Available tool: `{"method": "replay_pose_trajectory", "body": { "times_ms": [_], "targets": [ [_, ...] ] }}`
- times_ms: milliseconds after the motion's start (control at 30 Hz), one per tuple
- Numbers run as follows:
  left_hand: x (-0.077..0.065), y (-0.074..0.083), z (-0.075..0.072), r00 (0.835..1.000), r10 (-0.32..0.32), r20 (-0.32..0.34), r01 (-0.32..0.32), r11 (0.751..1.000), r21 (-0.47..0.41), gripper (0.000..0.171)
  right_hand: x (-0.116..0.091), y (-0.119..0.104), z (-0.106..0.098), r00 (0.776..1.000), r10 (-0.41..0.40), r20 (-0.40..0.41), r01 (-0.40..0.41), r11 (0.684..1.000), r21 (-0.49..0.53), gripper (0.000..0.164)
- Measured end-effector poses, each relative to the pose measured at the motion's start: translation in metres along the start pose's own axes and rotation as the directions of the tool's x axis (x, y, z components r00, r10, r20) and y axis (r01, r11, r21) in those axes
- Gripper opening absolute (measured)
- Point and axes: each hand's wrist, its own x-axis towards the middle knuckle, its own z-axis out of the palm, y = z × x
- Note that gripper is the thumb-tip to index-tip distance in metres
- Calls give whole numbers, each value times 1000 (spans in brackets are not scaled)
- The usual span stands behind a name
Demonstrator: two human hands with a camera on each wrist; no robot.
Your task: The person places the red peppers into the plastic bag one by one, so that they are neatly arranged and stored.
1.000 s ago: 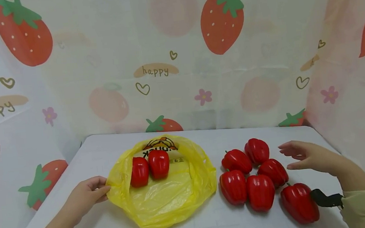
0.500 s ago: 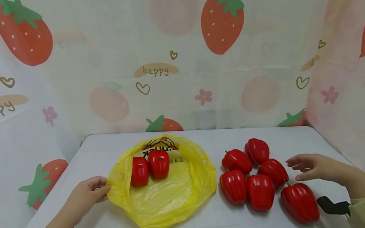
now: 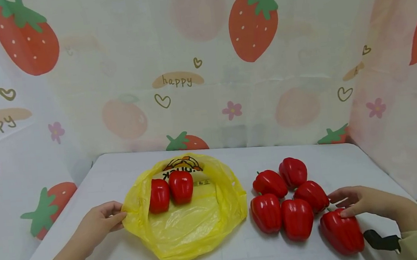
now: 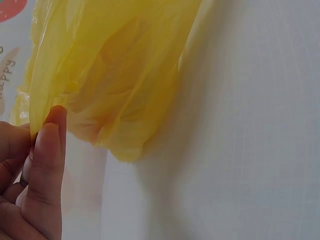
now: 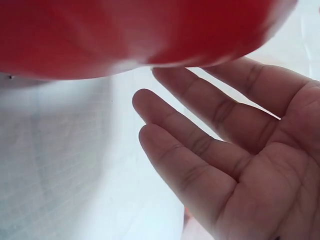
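A yellow plastic bag [image 3: 189,245] lies with its mouth spread, two red bell peppers [image 3: 181,187] inside at its left. My left hand [image 3: 98,224] pinches the left rim of the bag between thumb and fingers; the left wrist view shows the film [image 4: 120,95] held at the fingertips. At the right, my right hand [image 3: 366,204] is over the nearest loose bell pepper [image 3: 342,232], its thumb at the pepper's top and its other fingers stretched out behind. In the right wrist view those fingers [image 5: 200,130] are nearly straight, just below the red pepper [image 5: 140,35].
Several more red bell peppers [image 3: 298,219] sit in a cluster between the bag and my right hand. Everything stands on a white table [image 3: 243,252]. Strawberry-print curtains [image 3: 200,43] enclose the table at the back and sides.
My right hand has moved down and towards me, from beside the cluster to the nearest pepper. The left hand, bag and peppers keep their places.
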Motion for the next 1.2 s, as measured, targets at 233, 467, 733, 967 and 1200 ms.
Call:
{"method": "replay_pose_trajectory", "body": {
  "times_ms": [233, 467, 733, 967, 1200],
  "targets": [
    [-1, 0, 1, 1000, -11, -1, 11, 1000, 11, 34, -3, 2, 3, 999, 31, 22, -31, 999, 6, 62],
    [-2, 2, 1, 1000, -11, -1, 12, 1000, 18, 35, -4, 1, 6, 997, 36, 71, -39, 998, 49, 58],
    [-1, -1, 2, 1000, -14, 1, 14, 1000, 15, 35, -3, 6, 3, 995, 33, 94, -39, 997, 67, 44],
    [-1, -1, 3, 1000, -28, -4, 28, 999, 19, 33, -1, 10, 2, 993, 10, 119, -21, 995, 96, 41],
    [-2, 3, 3, 1000, -23, -6, 23, 1000, 18, 34, 0, 12, 3, 994, 48, 96, -56, 996, 76, 40]
  ]
}}
